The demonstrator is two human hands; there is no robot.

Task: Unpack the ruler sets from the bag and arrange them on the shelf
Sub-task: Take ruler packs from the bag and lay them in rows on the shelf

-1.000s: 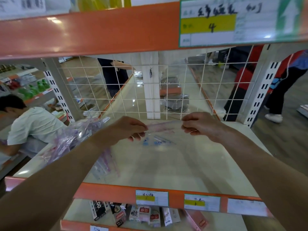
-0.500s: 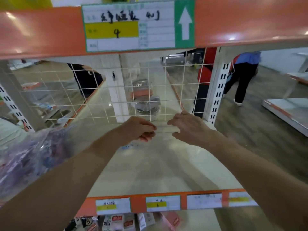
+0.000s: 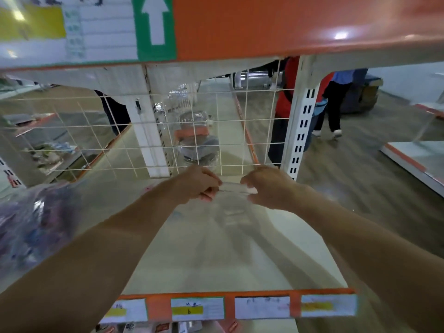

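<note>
Left hand (image 3: 195, 186) and right hand (image 3: 268, 187): fingers (image 3: 208, 195) curled, pinching one ruler set (image 3: 234, 188) by its ends, over the shelf (image 3: 216, 265) rear. Wire grid (image 3: 216, 131) stood just behind. Bag (image 3: 36, 227) lay beside my left forearm.

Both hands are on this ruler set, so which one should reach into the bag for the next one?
Probably the left hand. The bag lies at the left of the shelf, beside that forearm. The right hand grips the ruler set at its other end and would need to cross.
</note>
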